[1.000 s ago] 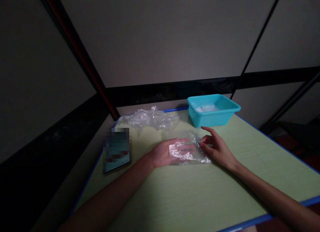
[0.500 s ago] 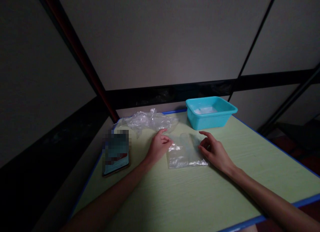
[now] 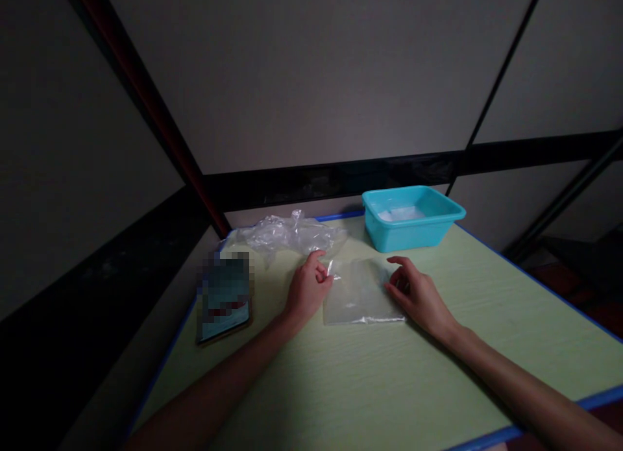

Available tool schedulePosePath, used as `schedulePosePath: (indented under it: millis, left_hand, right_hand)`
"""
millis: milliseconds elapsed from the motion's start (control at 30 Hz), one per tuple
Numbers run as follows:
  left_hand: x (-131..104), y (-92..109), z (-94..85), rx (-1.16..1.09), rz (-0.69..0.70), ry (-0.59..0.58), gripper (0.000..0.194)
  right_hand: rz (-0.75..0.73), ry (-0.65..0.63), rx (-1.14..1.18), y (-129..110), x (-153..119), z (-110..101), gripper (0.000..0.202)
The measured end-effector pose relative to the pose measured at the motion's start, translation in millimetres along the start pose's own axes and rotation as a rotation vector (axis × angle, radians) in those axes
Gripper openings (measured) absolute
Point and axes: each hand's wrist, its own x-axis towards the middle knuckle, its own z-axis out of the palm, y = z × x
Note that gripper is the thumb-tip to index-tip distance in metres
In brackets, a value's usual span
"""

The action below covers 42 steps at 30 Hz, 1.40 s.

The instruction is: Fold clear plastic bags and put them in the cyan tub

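Note:
A clear, flat plastic bag [image 3: 363, 295] lies on the table between my two hands, its surface mostly smooth. My left hand [image 3: 307, 287] is at the bag's upper left edge, thumb and middle finger closed on the film, index finger raised. At the opposite edge, my right hand [image 3: 418, 295] has its thumb and curled fingers closed on the film, with the index finger lifted away. The exact contact of the right fingertips is partly hidden.
A turquoise plastic basin [image 3: 413, 235] with something white inside stands at the back right. Crumpled clear plastic [image 3: 287, 235] lies at the back left. A phone [image 3: 226, 328], partly pixelated, rests on the left of the pale green table [image 3: 341, 386], which has blue edging. Wall panels rise behind.
The bag's middle fold and creases have flattened out. My left hand has shifted slightly left, and my right hand has stayed nearly where it was.

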Motion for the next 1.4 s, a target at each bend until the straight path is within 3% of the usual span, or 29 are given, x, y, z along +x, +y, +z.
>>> schedulePosePath:
  millis: [200,400,533,667,867,1000,1400]
  left_hand:
    - [-0.5,-1.9,-0.9,0.105,0.028,0.001,0.044]
    - [-9.7,16.3,-4.1,0.161,0.135,-0.003,0.032]
    - [-24.6,31.2,-2.8,0.119,0.270,-0.238,0.025]
    - [-36.0,41.0,-5.0,0.100,0.387,-0.500,0.036]
    - [-38.9,40.2,-8.8,0.083,0.449,-0.722,0.049]
    - [-39.1,37.0,-7.2,0.146,0.491,-0.762,0.052]
    - [-41.2,37.1,-6.7,0.275,0.612,-0.719,0.052]
  right_hand:
    - [-0.017,-0.012,-0.032,4.3,1.8,1.1,0.037]
    - [0.015,0.045,0.043,1.3,0.4,-6.5,0.028]
    - [0.096,0.045,0.222,2.4,-6.8,-14.4,0.026]
    - [0.138,-0.011,0.382,5.7,-11.8,-16.0,0.029]
    - [0.169,-0.076,0.427,2.9,-11.4,-15.5,0.035]
    - [0.175,-0.130,0.444,1.4,-10.4,-17.5,0.036]
    - [0.134,-0.301,0.508,2.0,-13.3,-22.4,0.044]
